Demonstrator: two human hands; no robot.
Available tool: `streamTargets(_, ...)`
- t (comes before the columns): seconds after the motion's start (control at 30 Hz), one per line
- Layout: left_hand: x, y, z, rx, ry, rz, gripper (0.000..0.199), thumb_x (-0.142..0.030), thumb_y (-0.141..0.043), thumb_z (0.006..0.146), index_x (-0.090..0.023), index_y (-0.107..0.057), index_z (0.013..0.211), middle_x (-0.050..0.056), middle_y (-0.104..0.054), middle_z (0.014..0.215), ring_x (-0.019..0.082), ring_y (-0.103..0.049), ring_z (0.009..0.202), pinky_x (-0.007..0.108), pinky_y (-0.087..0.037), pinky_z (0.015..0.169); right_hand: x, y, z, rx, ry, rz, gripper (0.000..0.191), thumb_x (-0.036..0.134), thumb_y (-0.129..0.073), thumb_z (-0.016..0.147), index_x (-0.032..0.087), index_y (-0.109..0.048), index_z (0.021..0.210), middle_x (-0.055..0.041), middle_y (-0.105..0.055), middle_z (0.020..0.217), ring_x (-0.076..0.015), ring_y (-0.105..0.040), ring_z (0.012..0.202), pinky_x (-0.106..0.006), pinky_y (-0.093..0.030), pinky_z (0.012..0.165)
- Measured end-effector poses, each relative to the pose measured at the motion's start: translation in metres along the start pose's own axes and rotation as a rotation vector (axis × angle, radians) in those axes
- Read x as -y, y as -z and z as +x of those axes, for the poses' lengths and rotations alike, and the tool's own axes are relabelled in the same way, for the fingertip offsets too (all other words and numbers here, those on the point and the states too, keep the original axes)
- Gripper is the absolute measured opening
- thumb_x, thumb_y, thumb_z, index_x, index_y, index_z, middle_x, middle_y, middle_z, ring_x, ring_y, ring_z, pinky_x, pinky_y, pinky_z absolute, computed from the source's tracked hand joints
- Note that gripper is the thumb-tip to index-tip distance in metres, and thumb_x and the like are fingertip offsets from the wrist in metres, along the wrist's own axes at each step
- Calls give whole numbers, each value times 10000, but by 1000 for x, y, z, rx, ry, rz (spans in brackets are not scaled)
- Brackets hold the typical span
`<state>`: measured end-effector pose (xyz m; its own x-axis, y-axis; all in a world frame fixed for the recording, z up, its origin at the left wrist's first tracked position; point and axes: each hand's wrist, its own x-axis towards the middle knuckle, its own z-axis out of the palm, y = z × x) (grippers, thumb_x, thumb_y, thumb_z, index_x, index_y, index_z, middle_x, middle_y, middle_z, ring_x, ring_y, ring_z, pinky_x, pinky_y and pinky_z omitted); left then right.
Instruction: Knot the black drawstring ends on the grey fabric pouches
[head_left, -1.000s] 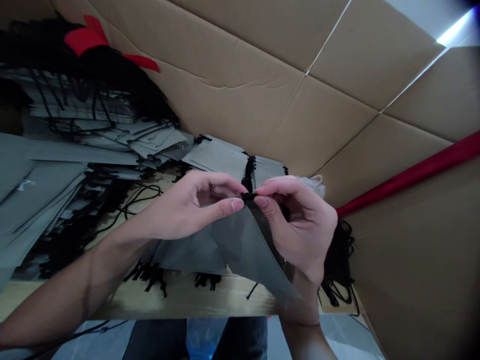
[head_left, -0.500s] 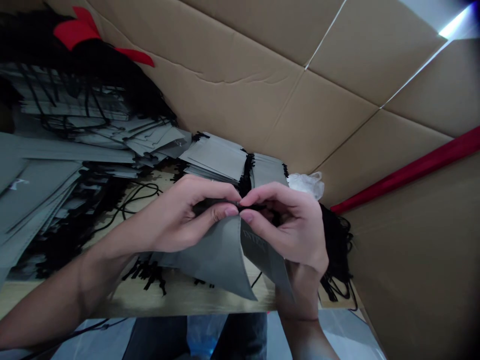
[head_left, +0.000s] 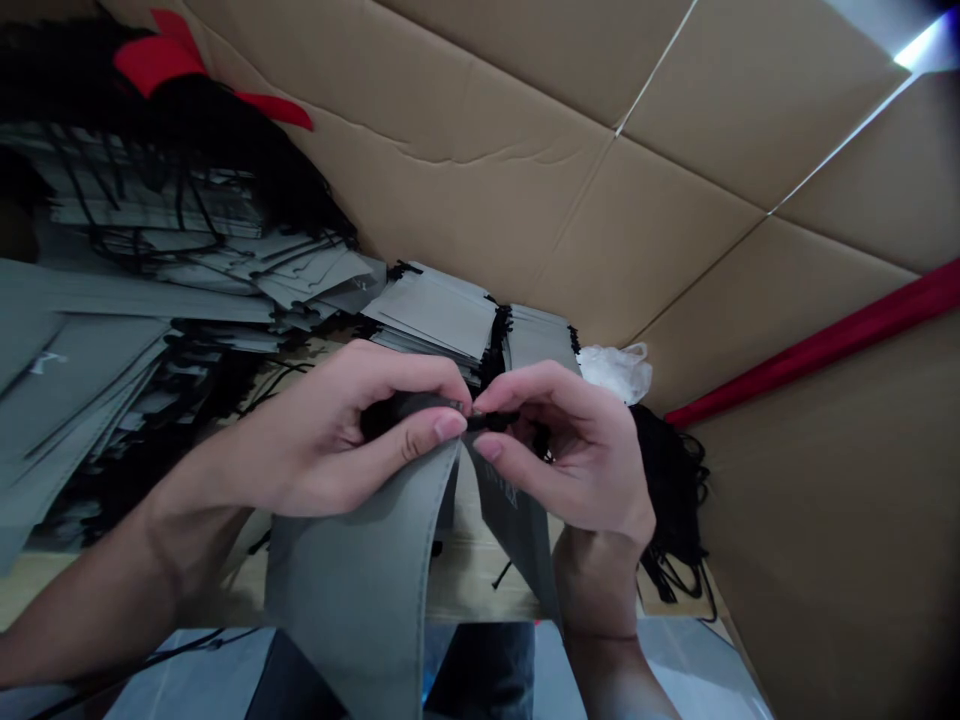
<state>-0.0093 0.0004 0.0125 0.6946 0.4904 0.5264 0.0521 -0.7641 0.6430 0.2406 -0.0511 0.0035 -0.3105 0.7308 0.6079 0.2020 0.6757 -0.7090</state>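
Observation:
My left hand (head_left: 341, 430) is closed, pinching the top edge of a grey flat sheet-like piece (head_left: 360, 570) with a stitched border between thumb and index finger. The sheet hangs down past the table's front edge. My right hand (head_left: 581, 440) is closed around a short black cord (head_left: 495, 421) at the top of the same piece, its thumb and index tip close to the left fingertips. Below the right hand hangs a darker grey panel (head_left: 517, 530) with pale lettering, partly hidden by the thumb. Whether the two panels are joined is hidden behind my fingers.
Stacks of grey pieces with black cords (head_left: 435, 310) stand at the back, and a larger pile (head_left: 97, 370) fills the left. A clear plastic bag (head_left: 615, 372) and black cords (head_left: 671, 490) lie right. Cardboard walls (head_left: 487, 150) enclose the wooden table (head_left: 465, 575).
The grey sheet has swung left and down, now hanging over the table edge. A gap has opened between it and the lettered panel. My left hand moved slightly left; the right thumb dropped a little.

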Motion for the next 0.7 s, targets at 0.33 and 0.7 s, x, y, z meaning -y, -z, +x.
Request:
streamTargets(0.33, 6, -16, 5, -138, 21, 17, 139, -220, -695, 1095, -207, -814, 1025, -18, -823, 862, 106, -738, 737, 190, -540, 651, 4, 0, 0, -41, 14, -160, 133, 177, -900, 987, 237, -816, 1071, 23, -811, 899, -110, -664, 702, -258, -559, 633)
streamTargets(0.7, 5, -14, 4, -100, 72, -282, 102, -195, -791, 1022, -212, -823, 926, -14, -799, 752, 117, -707, 651, 176, -538, 593, 7, -6, -1, -75, -53, 3, 263, 0, -829, 816, 230, -793, 939, 41, -798, 853, -99, -703, 684, -204, -596, 622)
